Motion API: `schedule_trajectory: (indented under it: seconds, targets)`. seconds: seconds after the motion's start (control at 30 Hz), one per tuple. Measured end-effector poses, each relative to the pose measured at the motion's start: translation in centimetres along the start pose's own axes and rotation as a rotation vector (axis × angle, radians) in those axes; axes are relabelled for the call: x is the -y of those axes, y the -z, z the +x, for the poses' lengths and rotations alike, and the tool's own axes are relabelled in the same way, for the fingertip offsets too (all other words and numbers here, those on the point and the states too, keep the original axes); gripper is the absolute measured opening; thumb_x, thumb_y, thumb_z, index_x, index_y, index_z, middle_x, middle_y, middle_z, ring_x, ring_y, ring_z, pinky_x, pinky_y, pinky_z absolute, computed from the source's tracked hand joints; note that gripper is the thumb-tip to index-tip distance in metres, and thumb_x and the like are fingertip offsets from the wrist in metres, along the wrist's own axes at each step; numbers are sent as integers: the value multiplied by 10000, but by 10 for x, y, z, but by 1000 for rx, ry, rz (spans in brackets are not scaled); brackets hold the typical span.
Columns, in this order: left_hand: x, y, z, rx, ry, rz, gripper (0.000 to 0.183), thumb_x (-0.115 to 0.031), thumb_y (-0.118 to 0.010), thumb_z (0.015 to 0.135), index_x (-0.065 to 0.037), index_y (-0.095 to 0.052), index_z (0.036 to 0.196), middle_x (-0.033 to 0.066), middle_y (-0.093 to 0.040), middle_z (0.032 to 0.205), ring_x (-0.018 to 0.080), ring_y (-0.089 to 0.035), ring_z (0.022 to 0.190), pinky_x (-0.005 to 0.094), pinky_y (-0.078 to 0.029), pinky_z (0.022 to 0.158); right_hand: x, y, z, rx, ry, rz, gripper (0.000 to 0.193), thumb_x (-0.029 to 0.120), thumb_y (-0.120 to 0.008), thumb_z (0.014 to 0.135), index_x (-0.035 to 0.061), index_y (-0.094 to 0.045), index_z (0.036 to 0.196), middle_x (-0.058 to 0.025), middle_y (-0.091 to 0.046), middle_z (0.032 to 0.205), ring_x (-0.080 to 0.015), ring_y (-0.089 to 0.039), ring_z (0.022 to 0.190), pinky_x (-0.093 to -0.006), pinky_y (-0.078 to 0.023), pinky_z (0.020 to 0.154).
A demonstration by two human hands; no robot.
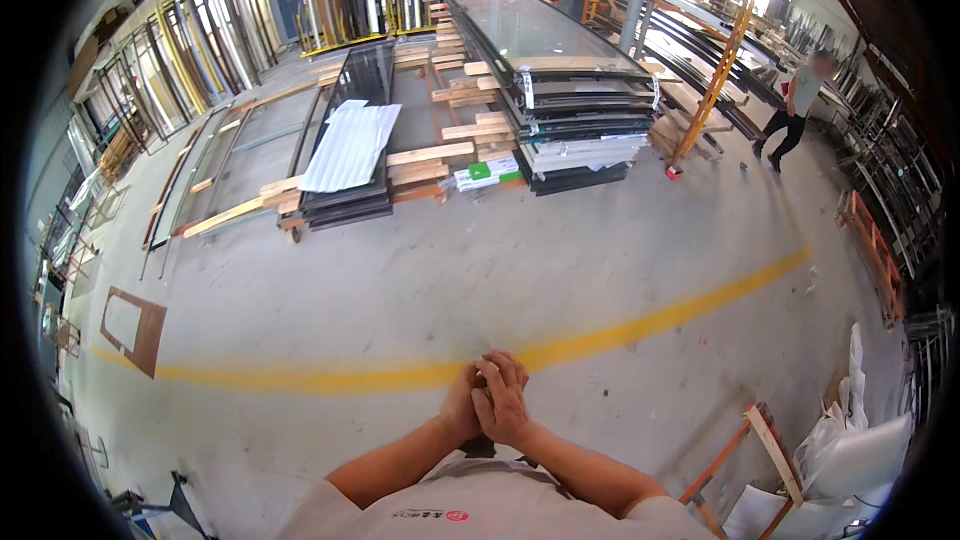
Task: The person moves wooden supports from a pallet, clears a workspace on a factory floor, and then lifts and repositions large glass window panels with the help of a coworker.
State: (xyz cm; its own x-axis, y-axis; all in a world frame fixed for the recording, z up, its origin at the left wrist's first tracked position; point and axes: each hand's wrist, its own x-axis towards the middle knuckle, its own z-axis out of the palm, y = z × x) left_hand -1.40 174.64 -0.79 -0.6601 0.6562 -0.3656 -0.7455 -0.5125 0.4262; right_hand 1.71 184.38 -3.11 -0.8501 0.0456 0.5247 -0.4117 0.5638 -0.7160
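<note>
Close in front of my body, my left hand (pixel 460 406) and my right hand (pixel 508 402) are pressed together, fingers curled. The right one lies partly over the left, and its fingers cover most of the left fingers. Whatever may be between the palms is hidden. Below the hands I see my light shirt (pixel 470 505). Beyond them a yellow line (pixel 640 328) curves across the grey floor.
Ahead stand a tall stack of framed glass panels (pixel 545 25) on timber and a lower stack topped by a white corrugated sheet (pixel 350 147). A brown frame (pixel 145 330) lies left. A person (pixel 800 105) walks at far right. White wrapping (pixel 855 460) sits near right.
</note>
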Motion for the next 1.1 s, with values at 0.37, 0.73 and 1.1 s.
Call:
schedule_trajectory:
  seconds: [0.37, 0.73, 1.1]
  targets:
    - [-136, -37, 271, -134, -195, 873, 261, -278, -509, 899, -31, -585, 934, 84, -606, 869, 179, -573, 790, 321, -475, 676, -164, 38, 229, -23, -23, -303, 539, 316, -536, 835, -33, -446, 1235, -253, -422, 1275, -448, -375, 1173, -541, -276, 988]
    - [-276, -6, 480, -636, -325, 658, 322, -183, -554, 846, -19, -523, 571, 40, -489, 538, 126, -436, 499, 323, -364, 471, -342, -4, 417, 349, -484, 476, 536, 236, -618, 871, -60, -398, 1260, -223, -494, 1135, -306, -550, 1005, -387, -465, 840]
    - [-375, -27, 616, -339, -442, 295, 268, -88, -437, 846, 48, -583, 1024, 116, -615, 976, 246, -567, 953, 340, -454, 857, -451, -17, 589, 180, -459, 411, 378, 26, -441, 810, -18, -523, 1177, -162, -595, 1063, -210, -577, 993, -328, -470, 874]
